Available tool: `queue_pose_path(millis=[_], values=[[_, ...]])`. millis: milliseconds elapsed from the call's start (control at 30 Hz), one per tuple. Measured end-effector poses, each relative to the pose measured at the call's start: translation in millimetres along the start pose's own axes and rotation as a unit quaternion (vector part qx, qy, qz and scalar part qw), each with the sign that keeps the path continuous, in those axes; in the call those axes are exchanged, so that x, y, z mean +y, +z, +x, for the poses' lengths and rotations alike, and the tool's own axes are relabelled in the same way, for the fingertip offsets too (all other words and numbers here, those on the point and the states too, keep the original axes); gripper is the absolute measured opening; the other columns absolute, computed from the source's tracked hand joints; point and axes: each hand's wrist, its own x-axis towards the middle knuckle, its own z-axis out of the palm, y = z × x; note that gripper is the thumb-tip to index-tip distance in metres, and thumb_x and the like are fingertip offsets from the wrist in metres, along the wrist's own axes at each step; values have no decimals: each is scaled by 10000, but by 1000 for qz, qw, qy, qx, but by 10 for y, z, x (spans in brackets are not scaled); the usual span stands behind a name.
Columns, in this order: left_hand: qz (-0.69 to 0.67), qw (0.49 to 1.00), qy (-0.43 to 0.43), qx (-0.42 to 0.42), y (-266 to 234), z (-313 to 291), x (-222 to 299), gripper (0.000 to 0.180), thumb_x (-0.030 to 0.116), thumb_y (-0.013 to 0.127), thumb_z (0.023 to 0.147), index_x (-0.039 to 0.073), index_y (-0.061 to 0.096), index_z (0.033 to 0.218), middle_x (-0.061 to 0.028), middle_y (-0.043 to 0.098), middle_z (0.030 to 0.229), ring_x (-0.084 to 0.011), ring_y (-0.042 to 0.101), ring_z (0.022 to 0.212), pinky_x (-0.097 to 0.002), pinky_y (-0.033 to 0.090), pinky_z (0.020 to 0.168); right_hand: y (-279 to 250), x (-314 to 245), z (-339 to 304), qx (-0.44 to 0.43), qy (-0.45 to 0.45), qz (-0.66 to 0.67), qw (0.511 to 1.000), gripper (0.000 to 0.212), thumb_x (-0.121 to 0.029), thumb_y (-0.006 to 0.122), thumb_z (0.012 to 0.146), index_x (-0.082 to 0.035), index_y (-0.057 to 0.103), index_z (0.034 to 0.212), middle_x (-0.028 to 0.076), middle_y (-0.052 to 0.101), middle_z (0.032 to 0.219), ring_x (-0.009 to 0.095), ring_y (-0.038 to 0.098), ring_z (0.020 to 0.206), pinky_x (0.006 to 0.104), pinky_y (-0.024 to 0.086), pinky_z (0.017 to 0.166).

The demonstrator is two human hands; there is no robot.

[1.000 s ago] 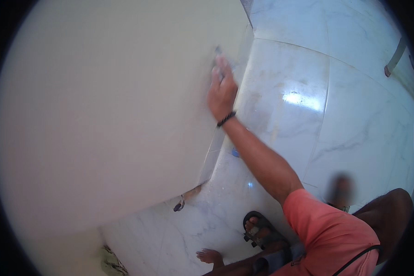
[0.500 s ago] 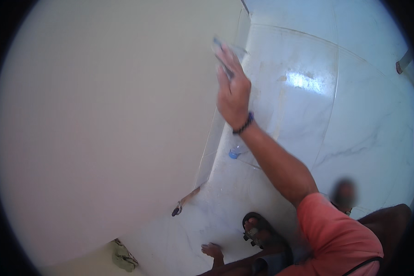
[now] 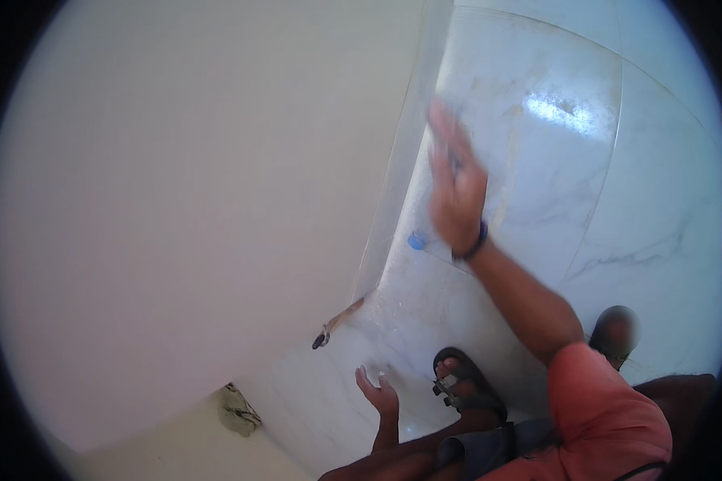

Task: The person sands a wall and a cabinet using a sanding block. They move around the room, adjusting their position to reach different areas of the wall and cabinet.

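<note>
My right hand [image 3: 460, 188], with a dark bracelet at its wrist, is raised beside the foot of the pale wall [image 3: 208, 184]. Its fingers are smeared by motion; a small dark thing shows between thumb and fingers, its kind unclear. Just left of the wrist, a blue bottle cap [image 3: 416, 240] shows by the floor edge, the bottle mostly hidden behind my hand. My left hand [image 3: 379, 393] hangs low over the floor near my sandalled foot [image 3: 457, 373], thumb and fingers apart and nothing in it.
White skirting [image 3: 393, 204] runs along the wall's base to a corner. There lies a brown strip with a dark end [image 3: 321, 341]. A greenish crumpled thing [image 3: 237, 413] sits farther down by the wall. Glossy marbled tiles [image 3: 553, 184] carry brownish stains.
My right hand has moved down and to the right, away from the wall. My left hand has risen slightly, its fingers now pointing up. The view has shifted a little.
</note>
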Motion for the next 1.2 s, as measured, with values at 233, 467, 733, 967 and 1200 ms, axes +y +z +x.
queue_pose_path(millis=[233,467,733,967,1200], values=[[-34,999,-25,-29,-44,-136,302,560,-14,537,839,-112,361,1362,-277,434,1363,-387,444,1275,-443,326,1088,858,9,-724,-39,-18,-31,999,437,-55,451,939,-36,490,1374,207,402,1464,409,308,1390,468,284,1141],[-87,996,-2,-25,192,78,297,577,-15,550,848,-121,339,1374,-281,401,1383,-385,437,1290,-433,324,1092,297,-219,-1478,-131,36,19,990,493,61,488,811,19,533,1300,228,443,1422,404,375,1351,480,330,1103],[-113,993,-21,-32,192,61,383,591,0,560,860,-113,323,1390,-258,399,1392,-371,436,1295,-425,324,1091,730,-411,-1653,-147,39,-81,985,426,20,486,869,4,556,1290,240,457,1406,425,387,1335,489,331,1096],[-103,994,15,-15,65,114,586,524,5,550,857,-93,397,1349,-239,408,1395,-367,426,1297,-429,311,1100,513,-233,-974,-87,34,-103,990,433,-14,502,889,3,528,1321,227,415,1444,426,374,1341,485,332,1097],[-161,987,21,-4,45,140,772,438,8,554,852,-73,496,1278,-222,405,1409,-348,389,1326,-430,271,1121,501,-430,-1638,-286,-1,-71,956,383,-58,517,914,3,545,1292,244,422,1428,424,377,1328,480,324,1100]])
